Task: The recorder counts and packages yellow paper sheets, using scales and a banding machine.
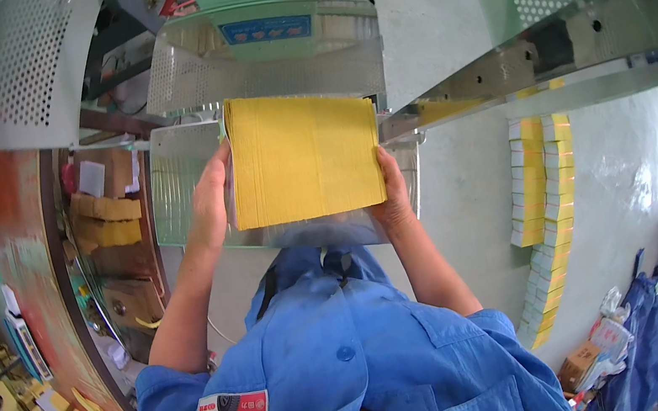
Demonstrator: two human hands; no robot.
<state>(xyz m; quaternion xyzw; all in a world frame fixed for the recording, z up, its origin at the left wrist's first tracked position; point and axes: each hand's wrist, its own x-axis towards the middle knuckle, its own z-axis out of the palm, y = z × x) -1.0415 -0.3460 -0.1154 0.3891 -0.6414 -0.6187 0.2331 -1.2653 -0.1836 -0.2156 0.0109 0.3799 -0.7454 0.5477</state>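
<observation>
Concrete floor [466,210] under me, and I'm at a green machine [267,19] with perforated metal guards [267,74] all round it. Both my hands are clamped on a stack of yellow sheets [303,156], one on each side. Left hand [212,193] is pressed flat against the stack's left edge, fingers closed round it. Right hand [393,187] grips the right edge low down, thumb on top. The stack sits square on a shiny metal tray [180,177], just below the guards and touching the tray under it. Out to the right of the stack, well apart, there's a long row of yellow and white bundles [546,207] on the floor. Left of it, cardboard boxes [104,209] behind the tray. Blue bag [651,336] far lower right of the stack.
</observation>
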